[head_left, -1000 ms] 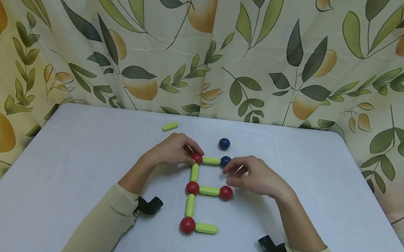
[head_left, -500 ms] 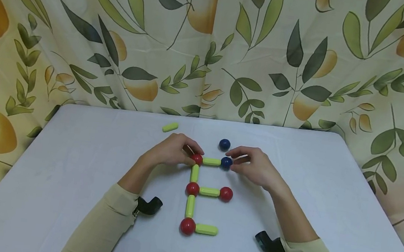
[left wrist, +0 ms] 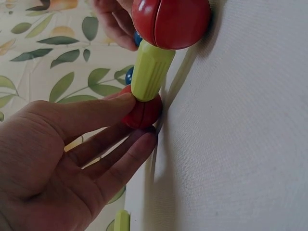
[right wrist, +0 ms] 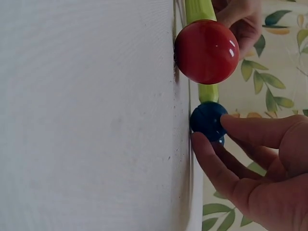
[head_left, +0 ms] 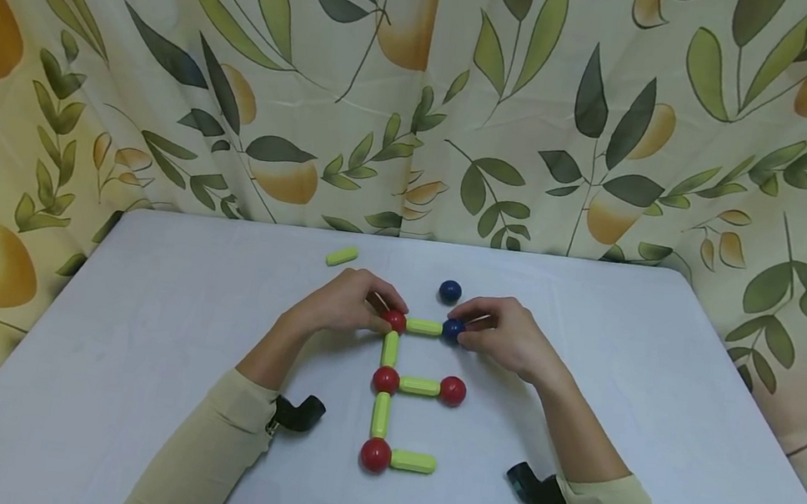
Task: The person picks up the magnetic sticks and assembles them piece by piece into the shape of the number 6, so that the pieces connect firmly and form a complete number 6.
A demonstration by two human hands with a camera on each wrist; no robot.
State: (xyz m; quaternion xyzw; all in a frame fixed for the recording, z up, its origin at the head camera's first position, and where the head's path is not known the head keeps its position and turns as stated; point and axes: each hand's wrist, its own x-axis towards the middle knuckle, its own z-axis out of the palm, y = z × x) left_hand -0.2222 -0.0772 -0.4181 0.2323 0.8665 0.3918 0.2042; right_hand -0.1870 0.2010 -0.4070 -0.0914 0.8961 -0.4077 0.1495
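Note:
Red balls and lime-green rods form a joined figure on the white table. My left hand [head_left: 348, 302] pinches the far red ball [left wrist: 143, 110] between thumb and fingers, at its upper left corner. From that ball a green rod [head_left: 424, 327] runs right to a blue ball [right wrist: 208, 121], which my right hand [head_left: 510, 332] holds between thumb and fingertips. Below, the middle red ball [head_left: 386, 380] carries a rod [head_left: 420, 386] ending in another red ball [head_left: 453, 391]. At the near end, a red ball [head_left: 375, 455] has a rod [head_left: 413, 462] with a bare right end.
A second blue ball [head_left: 450, 292] lies just beyond the figure's upper right corner. One loose green rod [head_left: 342, 256] rests near the far edge of the white table [head_left: 164, 290]. A leaf-patterned curtain [head_left: 466, 108] hangs behind it.
My right hand has moved up and slightly left, from beside the blue ball at the figure's corner to holding it. The left hand stays on the far red ball.

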